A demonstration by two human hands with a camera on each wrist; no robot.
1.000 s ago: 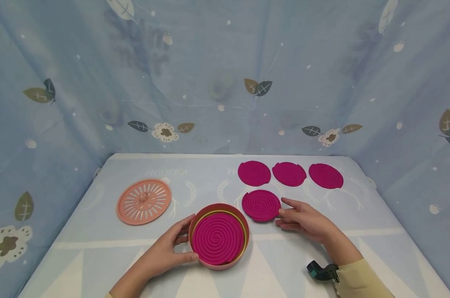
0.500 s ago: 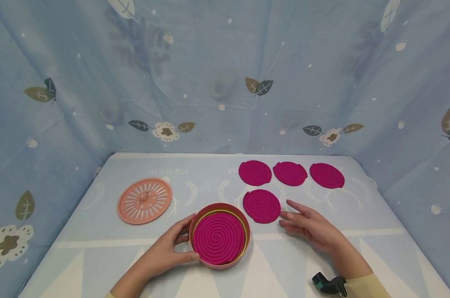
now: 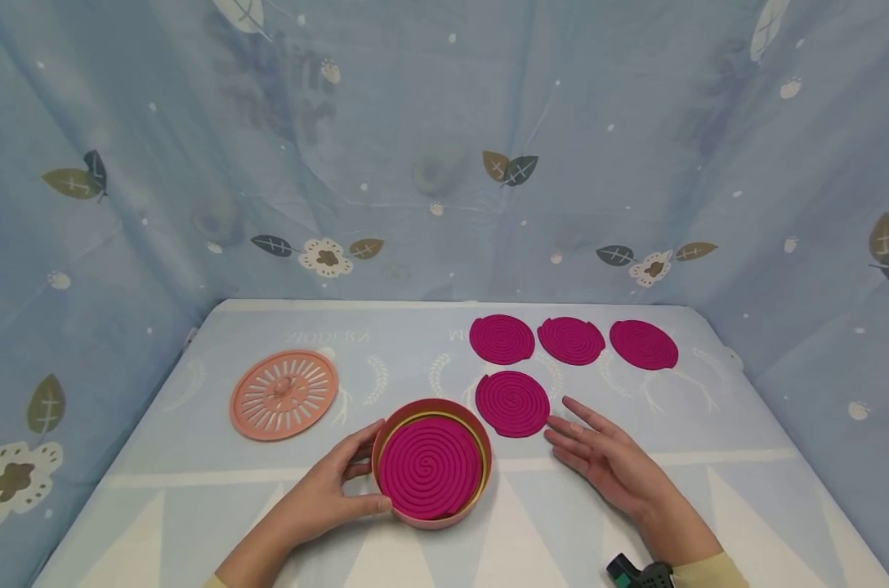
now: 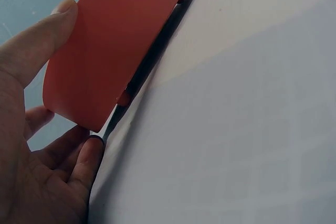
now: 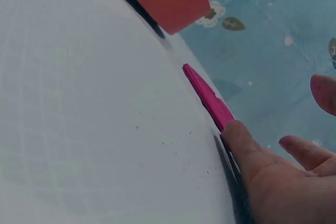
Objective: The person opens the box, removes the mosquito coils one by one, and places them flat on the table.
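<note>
Gripping round pink box (image 3: 431,406) toward front edge of table (image 3: 533,539) with left hand (image 3: 325,492); right hand (image 3: 612,461) fingers extended, just beside loose magenta coil (image 3: 513,404). Looks partway: inner coil (image 3: 427,468) in, far-edge coils (image 3: 571,341) and loose one left out, slotted lid (image 3: 283,395) off toward left edge.

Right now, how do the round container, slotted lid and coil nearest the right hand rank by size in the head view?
Largest to smallest, as they look:
Round container
Slotted lid
Coil nearest the right hand

Blue curtain (image 3: 430,90) w/ flwr prints (image 3: 326,258) hangs behind pale-blue tbl (image 3: 408,351).
</note>
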